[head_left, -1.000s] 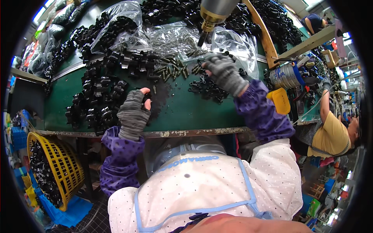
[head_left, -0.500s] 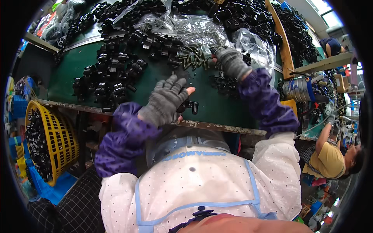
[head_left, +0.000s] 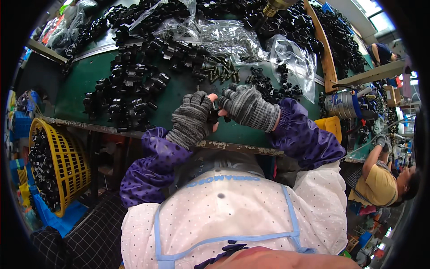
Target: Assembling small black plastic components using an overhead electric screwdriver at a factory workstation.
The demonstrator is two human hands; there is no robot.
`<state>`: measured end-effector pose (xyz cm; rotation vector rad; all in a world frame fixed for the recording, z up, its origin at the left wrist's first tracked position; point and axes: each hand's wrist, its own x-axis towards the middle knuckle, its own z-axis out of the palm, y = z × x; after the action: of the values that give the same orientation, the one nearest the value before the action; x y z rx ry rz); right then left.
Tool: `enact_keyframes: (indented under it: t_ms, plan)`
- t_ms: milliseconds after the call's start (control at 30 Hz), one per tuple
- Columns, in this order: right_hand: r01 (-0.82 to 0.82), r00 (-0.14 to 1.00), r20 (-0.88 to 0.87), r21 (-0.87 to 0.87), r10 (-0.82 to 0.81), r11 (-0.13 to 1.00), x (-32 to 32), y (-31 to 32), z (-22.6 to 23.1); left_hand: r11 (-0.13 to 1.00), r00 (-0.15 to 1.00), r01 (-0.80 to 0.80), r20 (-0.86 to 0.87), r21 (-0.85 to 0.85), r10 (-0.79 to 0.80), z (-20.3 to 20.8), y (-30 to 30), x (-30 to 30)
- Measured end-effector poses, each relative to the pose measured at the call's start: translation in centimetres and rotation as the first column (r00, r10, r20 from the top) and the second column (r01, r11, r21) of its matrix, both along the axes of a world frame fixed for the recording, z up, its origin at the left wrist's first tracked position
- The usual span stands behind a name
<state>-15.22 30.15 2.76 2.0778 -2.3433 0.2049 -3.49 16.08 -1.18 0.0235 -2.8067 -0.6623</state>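
from my remote seat i see the left hand (head_left: 192, 117) curled around a black part (head_left: 213, 116), its thumb toward the right. the right hand (head_left: 251, 106) comes at it from the other side, fingers bent low; whether they pinch anything i cannot tell. the part sits between the 2 hands, over the green table (head_left: 239, 136), right of the left palm, and the left hand is nearer. its long axis is too covered for me to read. i count 2 hands, 1 part between them, 1 yellow basket (head_left: 74, 172), 1 yellow container (head_left: 330, 127) and 1 brass-tipped tool (head_left: 274, 6). brass pins (head_left: 221, 73), small black fittings (head_left: 264, 85) and black clamps (head_left: 121, 92) lie too densely to count.
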Motion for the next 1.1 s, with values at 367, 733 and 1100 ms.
enact_keyframes:
  t_ms: [367,733,1100]
  plan:
    - [0.112,0.941,0.338,-0.247,-0.023,0.963,-3.1,1.7,4.6,0.995,0.944,-0.102,-0.317,-0.019,0.090,-0.3,0.5,-1.0]
    - [0.365,0.150,0.803,-0.587,0.577,0.723,-10.1,-3.1,12.4,0.983,0.969,-0.154,-0.180,0.100,0.171,-0.5,0.1,-1.9]
    - [0.458,-0.157,0.641,-0.627,0.752,0.630,-5.7,-3.9,8.6,0.989,0.906,-0.124,-0.398,0.077,0.145,0.4,-0.1,-1.8]
